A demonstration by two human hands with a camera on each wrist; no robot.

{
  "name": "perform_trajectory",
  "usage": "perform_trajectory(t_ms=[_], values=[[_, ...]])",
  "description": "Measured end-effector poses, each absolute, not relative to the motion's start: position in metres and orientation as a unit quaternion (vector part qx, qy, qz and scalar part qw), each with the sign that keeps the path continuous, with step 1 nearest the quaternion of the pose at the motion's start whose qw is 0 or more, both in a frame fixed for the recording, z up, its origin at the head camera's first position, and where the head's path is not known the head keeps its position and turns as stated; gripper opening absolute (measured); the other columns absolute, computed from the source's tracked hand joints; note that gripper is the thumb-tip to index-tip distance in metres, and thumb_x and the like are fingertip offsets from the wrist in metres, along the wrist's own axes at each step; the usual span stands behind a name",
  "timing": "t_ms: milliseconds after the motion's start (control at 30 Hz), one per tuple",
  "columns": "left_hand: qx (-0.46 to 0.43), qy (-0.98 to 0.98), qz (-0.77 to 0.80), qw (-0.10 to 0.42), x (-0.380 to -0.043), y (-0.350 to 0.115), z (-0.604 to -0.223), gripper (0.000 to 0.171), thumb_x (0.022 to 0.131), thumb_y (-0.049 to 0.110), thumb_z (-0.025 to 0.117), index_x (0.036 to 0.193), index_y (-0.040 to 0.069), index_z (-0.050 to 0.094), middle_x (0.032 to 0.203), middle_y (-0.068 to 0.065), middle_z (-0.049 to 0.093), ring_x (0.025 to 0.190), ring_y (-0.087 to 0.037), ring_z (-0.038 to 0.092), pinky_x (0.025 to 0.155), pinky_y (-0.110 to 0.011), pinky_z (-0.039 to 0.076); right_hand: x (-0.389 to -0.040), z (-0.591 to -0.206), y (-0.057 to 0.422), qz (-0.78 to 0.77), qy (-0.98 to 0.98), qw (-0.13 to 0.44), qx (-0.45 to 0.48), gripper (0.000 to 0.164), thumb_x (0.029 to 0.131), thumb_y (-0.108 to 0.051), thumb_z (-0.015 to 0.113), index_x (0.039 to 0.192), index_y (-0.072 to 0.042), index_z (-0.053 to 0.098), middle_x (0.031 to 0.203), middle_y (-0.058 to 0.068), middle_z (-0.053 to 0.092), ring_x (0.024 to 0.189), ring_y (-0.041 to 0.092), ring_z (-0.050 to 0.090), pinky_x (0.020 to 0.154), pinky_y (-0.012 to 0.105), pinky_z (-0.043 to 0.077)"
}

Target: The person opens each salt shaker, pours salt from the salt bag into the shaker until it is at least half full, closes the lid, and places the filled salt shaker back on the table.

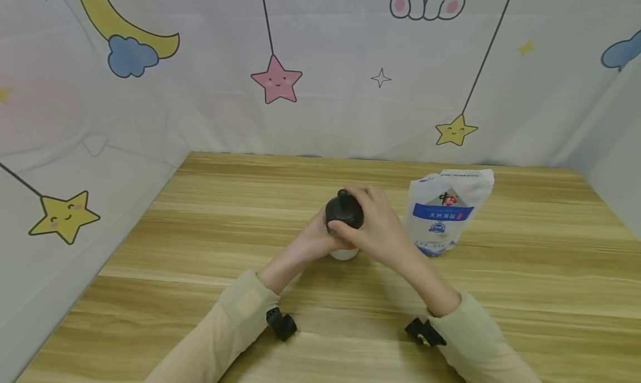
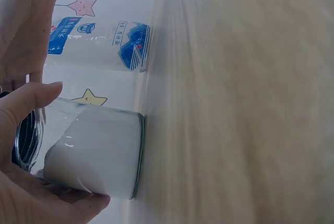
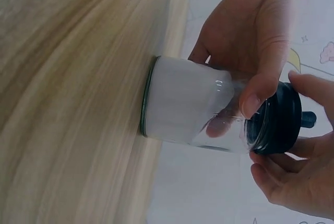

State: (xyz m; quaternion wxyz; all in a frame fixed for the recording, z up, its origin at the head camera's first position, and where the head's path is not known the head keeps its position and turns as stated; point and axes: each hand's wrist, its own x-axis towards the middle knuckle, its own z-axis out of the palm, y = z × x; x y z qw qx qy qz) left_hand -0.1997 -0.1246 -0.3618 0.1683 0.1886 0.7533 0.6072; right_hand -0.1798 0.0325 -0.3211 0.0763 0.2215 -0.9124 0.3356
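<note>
A clear glass jar (image 3: 182,98), partly filled with white grains, stands about upright at the tabletop. Whether its base touches the wood is hard to tell. On its mouth sits a black lid (image 1: 344,211) with a small knob on top. My left hand (image 1: 312,241) grips the jar's upper part, thumb on one side and fingers round the other. The right hand (image 1: 378,221) holds the lid's rim between thumb and fingers. Just right of the hands stands a white and blue salt pouch (image 1: 440,219), untouched.
The wood-grain table (image 1: 200,216) spreads out on all sides of the jar. Behind it and at both sides hangs a pale curtain (image 1: 330,121) printed with stars, a moon and clouds. A small black camera sits on each sleeve cuff.
</note>
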Motion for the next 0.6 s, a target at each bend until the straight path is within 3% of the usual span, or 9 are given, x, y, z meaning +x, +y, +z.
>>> perform_trajectory(t_ms=[267,600], values=[[0.189,0.756,0.605,0.164,-0.2007,-0.1246,-0.3629,0.084,0.082,0.000,0.070,0.151,0.016,0.025,0.153,-0.010,0.035,0.138,-0.030,0.038,0.113,-0.050,0.035,-0.1794,-0.3181,0.0344,0.358,-0.902,0.046,0.237,0.068,0.088,-0.031,0.069,0.146,-0.010,0.039,0.145,0.014,0.046,0.135,0.033,0.043,0.105,0.052,0.044],[0.178,0.759,0.604,0.168,-0.1993,-0.1247,-0.3625,0.085,0.082,0.003,0.071,0.151,0.017,0.025,0.152,-0.009,0.036,0.138,-0.030,0.038,0.115,-0.052,0.031,-0.1812,-0.3200,0.0330,0.357,-0.903,0.053,0.234,0.069,0.087,-0.032,0.070,0.144,-0.007,0.041,0.139,0.014,0.050,0.128,0.032,0.048,0.100,0.049,0.049]])
